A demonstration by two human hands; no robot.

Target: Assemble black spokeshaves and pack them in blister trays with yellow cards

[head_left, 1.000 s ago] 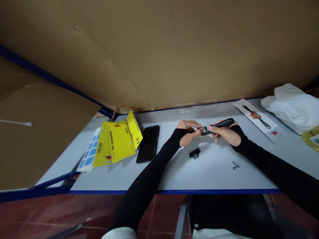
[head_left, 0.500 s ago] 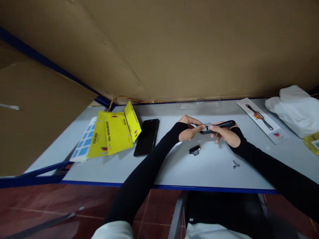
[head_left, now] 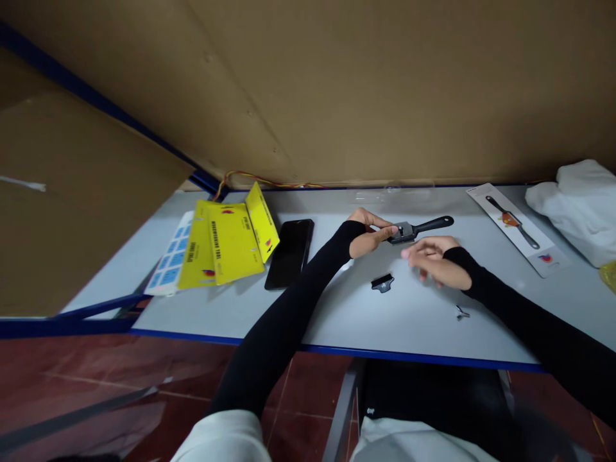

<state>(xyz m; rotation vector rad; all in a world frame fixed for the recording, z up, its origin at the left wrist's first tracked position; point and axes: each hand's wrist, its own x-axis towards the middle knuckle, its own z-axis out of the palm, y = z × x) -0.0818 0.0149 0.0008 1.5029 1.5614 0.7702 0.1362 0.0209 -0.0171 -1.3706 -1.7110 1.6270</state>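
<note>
The black spokeshave (head_left: 434, 224) is held in my left hand (head_left: 373, 234), whose thumb presses on its metal body while the far handle points right. My right hand (head_left: 436, 260) is apart from it, just below and to the right. Its thumb and fingertips are pinched together; whatever may be between them is too small to make out. On the table below my hands lies a dark cap iron (head_left: 383, 283), and further right a small silver wing screw (head_left: 462, 313).
Left on the table (head_left: 337, 321) are an unfolded yellow package (head_left: 235, 247) and a black phone (head_left: 289, 253). At right lie a spokeshave blister card (head_left: 517, 230), a white cloth bundle (head_left: 575, 208) and yellow wrapping (head_left: 609, 274). Clear plastic (head_left: 389, 194) rests by the back panel.
My right hand has let go of the spokeshave and drawn back toward me, fingers pinched. My left hand still holds the tool, and its right handle now shows fully.
</note>
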